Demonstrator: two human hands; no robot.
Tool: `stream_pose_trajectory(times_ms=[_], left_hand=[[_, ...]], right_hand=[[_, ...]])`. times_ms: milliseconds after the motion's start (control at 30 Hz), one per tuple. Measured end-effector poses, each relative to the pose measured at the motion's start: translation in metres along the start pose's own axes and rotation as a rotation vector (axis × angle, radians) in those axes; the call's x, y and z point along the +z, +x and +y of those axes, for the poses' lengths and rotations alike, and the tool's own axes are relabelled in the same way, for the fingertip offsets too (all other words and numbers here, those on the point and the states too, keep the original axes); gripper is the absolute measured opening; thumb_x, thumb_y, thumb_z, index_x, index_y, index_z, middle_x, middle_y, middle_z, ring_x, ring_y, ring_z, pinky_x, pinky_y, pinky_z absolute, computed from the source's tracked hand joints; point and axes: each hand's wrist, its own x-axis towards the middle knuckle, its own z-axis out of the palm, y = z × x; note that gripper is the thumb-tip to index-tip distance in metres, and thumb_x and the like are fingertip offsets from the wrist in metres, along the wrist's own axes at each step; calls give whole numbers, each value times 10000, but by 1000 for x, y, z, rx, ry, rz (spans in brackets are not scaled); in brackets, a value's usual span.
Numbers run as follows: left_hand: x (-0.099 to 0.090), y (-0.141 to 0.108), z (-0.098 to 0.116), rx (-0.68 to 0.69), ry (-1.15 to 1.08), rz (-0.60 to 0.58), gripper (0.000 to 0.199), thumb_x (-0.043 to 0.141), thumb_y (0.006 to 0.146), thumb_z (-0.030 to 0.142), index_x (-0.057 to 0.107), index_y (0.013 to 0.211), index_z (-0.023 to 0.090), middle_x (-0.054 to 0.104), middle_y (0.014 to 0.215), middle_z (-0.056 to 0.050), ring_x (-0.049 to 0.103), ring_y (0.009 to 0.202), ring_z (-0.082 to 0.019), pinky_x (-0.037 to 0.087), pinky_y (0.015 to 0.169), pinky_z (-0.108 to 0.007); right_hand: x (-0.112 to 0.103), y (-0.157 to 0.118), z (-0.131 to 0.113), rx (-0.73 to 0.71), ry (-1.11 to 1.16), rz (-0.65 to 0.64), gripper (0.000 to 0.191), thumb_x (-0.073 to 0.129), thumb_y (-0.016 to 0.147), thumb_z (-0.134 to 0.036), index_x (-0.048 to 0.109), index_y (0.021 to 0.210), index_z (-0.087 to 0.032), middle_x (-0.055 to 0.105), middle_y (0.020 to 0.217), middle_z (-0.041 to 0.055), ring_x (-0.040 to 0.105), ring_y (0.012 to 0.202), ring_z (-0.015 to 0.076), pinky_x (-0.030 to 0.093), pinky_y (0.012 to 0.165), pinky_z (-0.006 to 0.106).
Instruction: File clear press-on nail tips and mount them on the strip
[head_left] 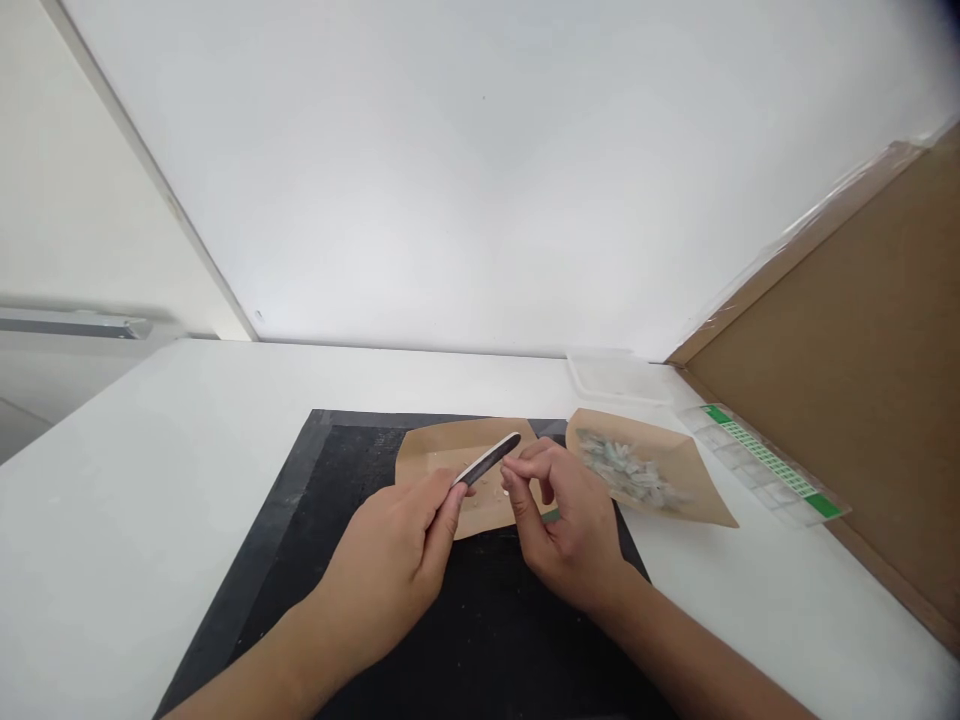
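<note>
My left hand (409, 535) is closed around one end of a nail file (487, 460), dark on its face with a pale edge, which tilts up to the right. My right hand (566, 515) is in a pinch close to the file's free end; what sits between its fingertips is too small to make out. Under both hands lies a brown paper sheet (427, 450) with a few tiny clear pieces on it. To the right, another brown paper sheet (709, 500) bears a heap of slim translucent pieces (630, 470).
A black mat (330, 470) lies beneath the hands on a white table (150, 500). Clear plastic packaging (765, 465) with a green label rests at the right, beside a brown board (862, 380). At the back stands a clear plastic tray (619, 376) near the white wall (450, 200).
</note>
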Motion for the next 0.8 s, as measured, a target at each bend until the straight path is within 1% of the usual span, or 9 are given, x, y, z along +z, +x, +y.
stream_pose_trajectory(times_ms=[133,233,333,433,500,667,800], left_hand=[[-3,3,3,14,-79,-30,361,334,1113,351,580,878,231,648,736,10,593,629,-169,403,600,-296],[-7,1,5,27,-80,-70,370,332,1113,364,531,832,229,618,734,10,555,625,-166,383,592,-292],[-10,1,5,7,-102,-79,371,331,1112,378,510,823,229,591,716,17,522,611,-162,359,585,-292],[-11,2,3,-24,-113,-109,374,320,1113,384,505,828,225,573,715,18,501,613,-162,338,590,-294],[-11,3,2,-42,-130,-131,380,311,1114,392,493,826,224,555,710,22,487,615,-162,328,597,-295],[-10,2,4,-97,-163,-131,409,301,1113,445,455,804,226,516,685,30,462,603,-162,297,585,-300],[-9,2,4,-122,-148,-152,418,275,1114,457,451,812,229,523,689,30,460,599,-164,292,587,-303]], right_hand=[[3,0,-1,4,-80,6,122,604,989,-108,577,982,-227,634,820,27,611,759,185,459,661,325],[6,0,-6,16,-136,16,130,591,991,-106,557,972,-231,636,824,34,613,780,201,466,700,347],[8,1,-10,-37,-156,31,147,584,989,-93,544,957,-231,642,830,39,611,799,206,468,725,353],[8,2,-11,-96,-170,-6,186,604,983,-86,525,893,-229,639,796,23,578,744,187,436,698,338],[7,5,-9,-106,-173,-22,202,618,977,-81,520,871,-223,642,784,14,556,705,172,410,688,336],[5,11,-5,-34,-142,1,191,611,989,-98,530,863,-216,656,768,0,591,693,163,370,707,353],[4,11,-7,-33,-71,-70,190,606,993,-104,527,864,-219,684,781,-15,621,705,151,368,731,353]])
